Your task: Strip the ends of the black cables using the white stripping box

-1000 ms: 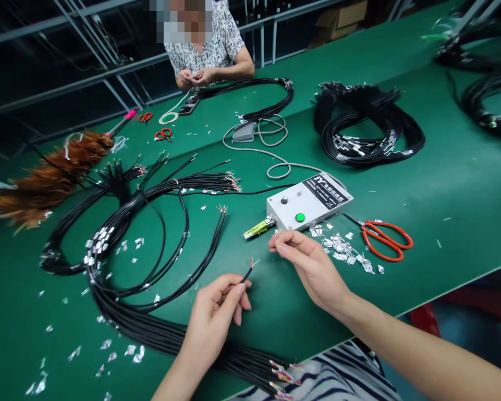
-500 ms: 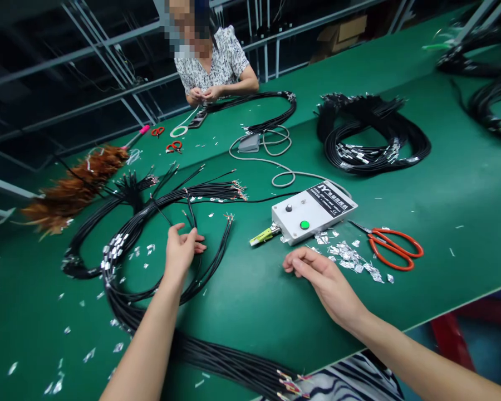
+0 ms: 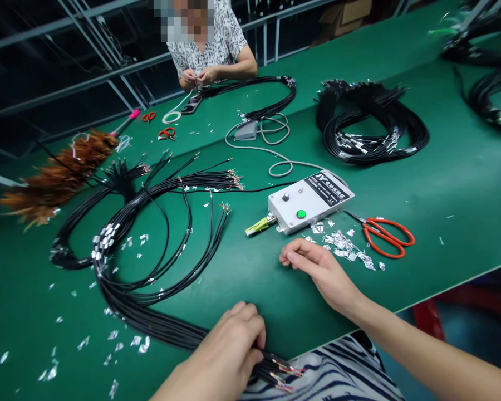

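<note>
My left hand lies over the bundle of black cables at the table's front edge, fingers curled down onto it near the stripped ends. The exact grip is hidden beneath the hand. Coloured wire tips stick out to its right, above striped cloth. My right hand hovers over the table with thumb and fingers curled together, and nothing shows in it. Beyond it stands a white control box with a green button and a yellow-green clamp-like tip. Red-handled scissors lie to the right.
Silver label scraps lie beside the box. A grey pedal with its cord is behind it. Coiled cables rest at the back right. A feather duster lies at left. Across the table a person handles cables.
My left hand has left the separate cables at the left and come down onto the bundle at the front edge, its fingers closing. My right hand has hardly moved. The view has shifted slightly.
</note>
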`<state>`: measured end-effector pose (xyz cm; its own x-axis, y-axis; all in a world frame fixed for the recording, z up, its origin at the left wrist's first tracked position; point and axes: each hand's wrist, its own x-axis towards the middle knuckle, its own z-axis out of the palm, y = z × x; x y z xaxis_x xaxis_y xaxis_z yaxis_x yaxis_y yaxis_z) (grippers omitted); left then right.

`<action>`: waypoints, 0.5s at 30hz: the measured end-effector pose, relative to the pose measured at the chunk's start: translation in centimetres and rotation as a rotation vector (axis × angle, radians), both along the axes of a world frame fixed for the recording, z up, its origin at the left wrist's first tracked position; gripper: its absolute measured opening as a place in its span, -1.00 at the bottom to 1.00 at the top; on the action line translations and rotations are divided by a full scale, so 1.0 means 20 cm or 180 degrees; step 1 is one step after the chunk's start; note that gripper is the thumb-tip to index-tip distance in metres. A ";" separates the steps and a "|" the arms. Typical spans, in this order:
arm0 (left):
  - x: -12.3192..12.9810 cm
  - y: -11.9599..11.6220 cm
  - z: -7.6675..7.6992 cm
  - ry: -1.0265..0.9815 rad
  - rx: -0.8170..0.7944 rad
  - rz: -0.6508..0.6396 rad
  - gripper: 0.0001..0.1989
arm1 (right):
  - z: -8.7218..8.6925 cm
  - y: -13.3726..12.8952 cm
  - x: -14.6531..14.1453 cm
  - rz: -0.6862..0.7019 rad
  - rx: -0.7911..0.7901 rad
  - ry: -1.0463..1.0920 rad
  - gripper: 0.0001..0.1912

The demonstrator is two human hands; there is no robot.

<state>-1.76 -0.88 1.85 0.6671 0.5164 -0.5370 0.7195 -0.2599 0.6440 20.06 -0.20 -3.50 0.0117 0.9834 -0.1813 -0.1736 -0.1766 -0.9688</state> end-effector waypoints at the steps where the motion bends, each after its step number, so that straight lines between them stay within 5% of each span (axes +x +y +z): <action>1: -0.01 0.02 -0.01 -0.0112 -0.0134 0.0240 -0.82 | 0.00 0.00 0.00 0.0022 0.0011 -0.0011 -0.71; 5: -0.02 0.08 -0.01 -0.0628 -0.0249 0.1102 -0.92 | 0.01 -0.02 0.00 0.0274 0.0068 0.0012 -0.70; 12: 0.12 0.11 -0.03 -0.1461 0.0463 0.1543 -0.96 | 0.02 -0.02 -0.02 0.0604 0.0137 0.0235 -0.71; 15: 0.16 0.12 -0.06 -0.1689 0.0156 0.2102 -0.86 | 0.03 -0.01 -0.03 0.0512 0.0150 0.0224 -0.72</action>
